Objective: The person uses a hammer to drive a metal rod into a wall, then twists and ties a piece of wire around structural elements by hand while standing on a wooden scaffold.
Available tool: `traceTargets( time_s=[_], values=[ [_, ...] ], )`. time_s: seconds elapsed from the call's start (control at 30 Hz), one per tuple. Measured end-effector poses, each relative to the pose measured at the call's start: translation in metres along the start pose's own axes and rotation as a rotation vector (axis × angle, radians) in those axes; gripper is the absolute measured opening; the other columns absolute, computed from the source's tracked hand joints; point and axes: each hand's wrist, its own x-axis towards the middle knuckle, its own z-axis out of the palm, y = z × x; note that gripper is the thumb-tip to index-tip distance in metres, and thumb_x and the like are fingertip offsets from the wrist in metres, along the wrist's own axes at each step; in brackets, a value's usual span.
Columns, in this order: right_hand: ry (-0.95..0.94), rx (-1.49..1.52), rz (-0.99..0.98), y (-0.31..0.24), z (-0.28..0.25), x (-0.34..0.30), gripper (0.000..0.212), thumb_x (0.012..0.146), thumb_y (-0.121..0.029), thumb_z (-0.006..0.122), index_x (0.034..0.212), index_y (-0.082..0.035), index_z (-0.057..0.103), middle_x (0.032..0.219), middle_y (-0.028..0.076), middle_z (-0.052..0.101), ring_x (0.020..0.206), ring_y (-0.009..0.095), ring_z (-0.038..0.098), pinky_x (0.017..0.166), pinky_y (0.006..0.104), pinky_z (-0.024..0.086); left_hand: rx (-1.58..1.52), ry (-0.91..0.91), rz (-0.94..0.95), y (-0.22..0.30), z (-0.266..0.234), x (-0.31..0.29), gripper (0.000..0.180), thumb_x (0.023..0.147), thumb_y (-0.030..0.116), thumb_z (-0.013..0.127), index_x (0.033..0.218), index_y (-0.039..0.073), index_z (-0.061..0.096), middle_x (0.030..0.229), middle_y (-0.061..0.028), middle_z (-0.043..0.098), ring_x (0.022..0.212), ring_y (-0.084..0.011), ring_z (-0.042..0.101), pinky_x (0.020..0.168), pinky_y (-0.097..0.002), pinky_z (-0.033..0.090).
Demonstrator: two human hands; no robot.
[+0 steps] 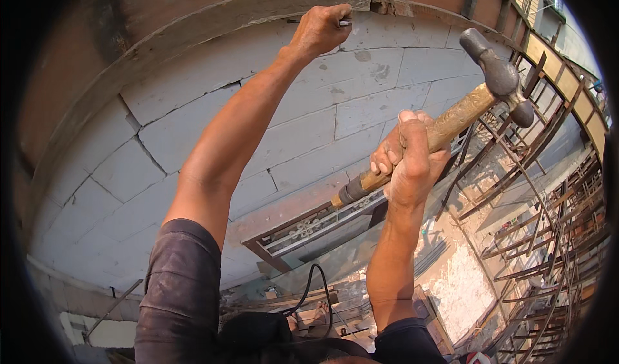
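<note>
A ball-peen hammer (461, 110) is raised over the right side, its dark steel head up and its worn wooden handle slanting down to the left. My right hand (416, 161) is wrapped round the middle of that handle. Higher up, my left hand (320, 32) is closed in a fist near the top of the block wall, just under a wooden beam (258, 9). A pale metal end (345, 23) pokes out of that fist; the rest of the piece is hidden by the fingers. The hammer head and the left fist are well apart.
The wall (309, 132) of large pale blocks fills the middle, with open joints at left. Below it runs a window frame with an ornate grille (306, 228). My feet (316, 315) stand on wooden planks high above the ground. Timber scaffolding (548, 235) crowds the right.
</note>
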Motion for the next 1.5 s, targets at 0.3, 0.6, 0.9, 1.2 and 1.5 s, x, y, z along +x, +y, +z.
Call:
traceTargets(
  time_s=[0.3, 0.6, 0.9, 1.2, 1.5],
  values=[
    [-0.213, -0.278, 0.336, 0.077, 0.019, 0.055, 0.035, 0.089, -0.016, 0.065, 0.065, -0.015, 0.039, 0.052, -0.004, 0.037, 0.038, 0.008, 0.034, 0.037, 0.0301, 0.036, -0.054, 0.028, -0.007, -0.024, 0.005, -0.004, 0.012, 0.082, 0.004, 0.069, 0.088, 0.004, 0.059, 0.074, -0.0170, 0.063, 0.070, -0.0352, 0.064, 0.065, -0.0421, 0.051],
    [-0.133, -0.358, 0.205, 0.113, 0.035, 0.086, 0.033, 0.085, -0.015, 0.061, 0.059, -0.005, 0.042, 0.051, 0.002, 0.046, 0.040, 0.012, 0.047, 0.038, 0.0310, 0.040, -0.082, 0.126, 0.013, -0.036, 0.018, -0.011, 0.015, 0.083, -0.001, 0.068, 0.090, 0.004, 0.056, 0.076, -0.0148, 0.062, 0.068, -0.0295, 0.059, 0.067, -0.0398, 0.051],
    [-0.114, -0.281, 0.025, 0.128, 0.045, 0.097, 0.032, 0.084, -0.017, 0.061, 0.059, -0.005, 0.044, 0.052, 0.005, 0.049, 0.041, 0.015, 0.048, 0.040, 0.0359, 0.041, -0.100, 0.205, -0.079, -0.046, 0.021, -0.026, 0.017, 0.086, 0.001, 0.069, 0.102, 0.005, 0.062, 0.096, -0.0127, 0.068, 0.087, -0.0325, 0.067, 0.077, -0.0397, 0.054],
    [-0.082, -0.226, -0.063, 0.114, 0.038, 0.091, 0.030, 0.084, -0.016, 0.060, 0.060, -0.004, 0.047, 0.052, 0.007, 0.052, 0.040, 0.018, 0.050, 0.038, 0.0378, 0.043, 0.163, 0.305, -0.018, -0.053, 0.006, -0.051, 0.024, 0.095, 0.007, 0.069, 0.119, 0.008, 0.070, 0.113, -0.0114, 0.071, 0.103, -0.0342, 0.069, 0.085, -0.0398, 0.057],
    [-0.069, -0.020, 0.161, 0.110, 0.030, 0.066, 0.031, 0.086, -0.013, 0.058, 0.061, -0.009, 0.041, 0.050, 0.002, 0.045, 0.037, 0.013, 0.044, 0.036, 0.0328, 0.039, 0.352, 0.222, 0.019, -0.056, -0.013, -0.045, 0.019, 0.095, 0.021, 0.071, 0.111, 0.012, 0.075, 0.110, -0.0063, 0.073, 0.101, -0.0303, 0.069, 0.085, -0.0397, 0.058]
  ],
)
